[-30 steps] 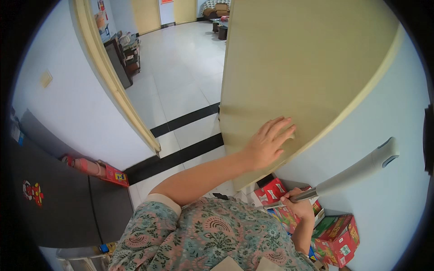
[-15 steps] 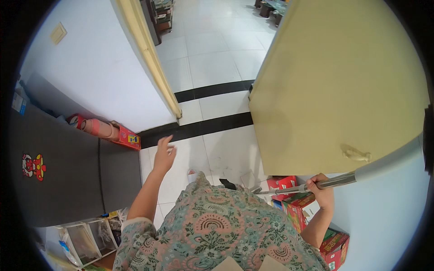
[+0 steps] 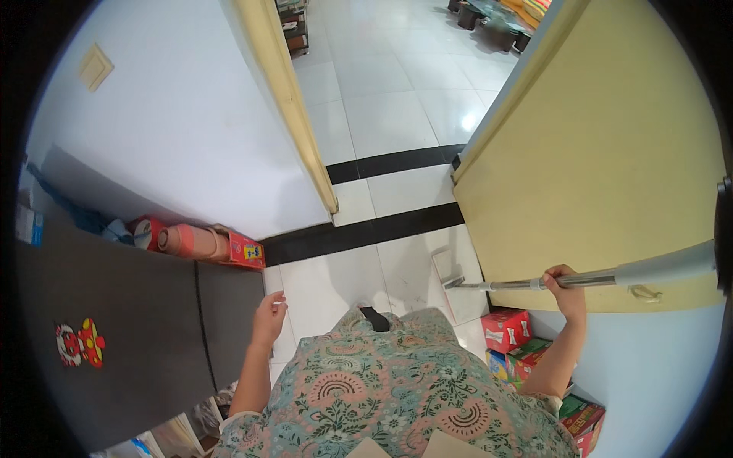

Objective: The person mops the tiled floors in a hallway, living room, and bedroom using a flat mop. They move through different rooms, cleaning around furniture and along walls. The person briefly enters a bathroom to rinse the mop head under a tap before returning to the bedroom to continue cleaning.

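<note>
- Currently before me, remotely: one silver pole (image 3: 519, 285), pale-handled, slanting across the yellow door (image 3: 595, 168).
- Right hand (image 3: 566, 291): mine, fingers wrapped round its shaft.
- Left hand (image 3: 269, 314): loosely half-curled (nothing visible inside), near a dark grey unit (image 3: 130, 336).
- Red box (image 3: 506, 330): below the pole.

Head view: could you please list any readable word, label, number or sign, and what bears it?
Nothing reads clearly enough to quote.
Right red box: white print, too small.
Green and red box, lower right: print, blurred.
Left red box: print too small.
Blue-white packet, far left: too blurred.
</note>
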The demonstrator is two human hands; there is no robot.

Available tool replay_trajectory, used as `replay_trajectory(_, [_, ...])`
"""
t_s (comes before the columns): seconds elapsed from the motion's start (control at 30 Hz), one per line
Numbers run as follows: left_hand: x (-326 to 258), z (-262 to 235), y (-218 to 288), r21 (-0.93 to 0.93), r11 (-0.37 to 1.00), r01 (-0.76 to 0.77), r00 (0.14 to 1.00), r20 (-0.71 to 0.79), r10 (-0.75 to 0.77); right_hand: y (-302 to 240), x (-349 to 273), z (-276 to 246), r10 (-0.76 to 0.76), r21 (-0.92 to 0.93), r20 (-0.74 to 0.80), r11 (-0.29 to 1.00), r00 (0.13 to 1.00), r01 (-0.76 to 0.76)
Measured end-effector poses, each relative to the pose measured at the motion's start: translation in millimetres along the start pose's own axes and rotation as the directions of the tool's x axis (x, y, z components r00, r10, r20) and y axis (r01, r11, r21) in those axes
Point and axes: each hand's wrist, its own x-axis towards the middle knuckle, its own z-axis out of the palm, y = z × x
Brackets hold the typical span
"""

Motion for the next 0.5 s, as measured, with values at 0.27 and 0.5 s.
replay_trajectory(0.27, [87.3, 11.5, 86.2, -0.114, 0.990, -0.082, 0.968, 0.227, 0.106, 19.8, 68.4, 63.4, 0.041, 0.207, -0.165, 0.978, 0.985, -0.006])
replay_trajectory(0.5, [186.1, 54.5, 293.8, -0.259, 0.867, -0.426, 0.713, 0.494, 0.498, -12.7, 139.7, 80.3, 0.087, 0.005, -0.205, 0.996, 0.975, -0.087])
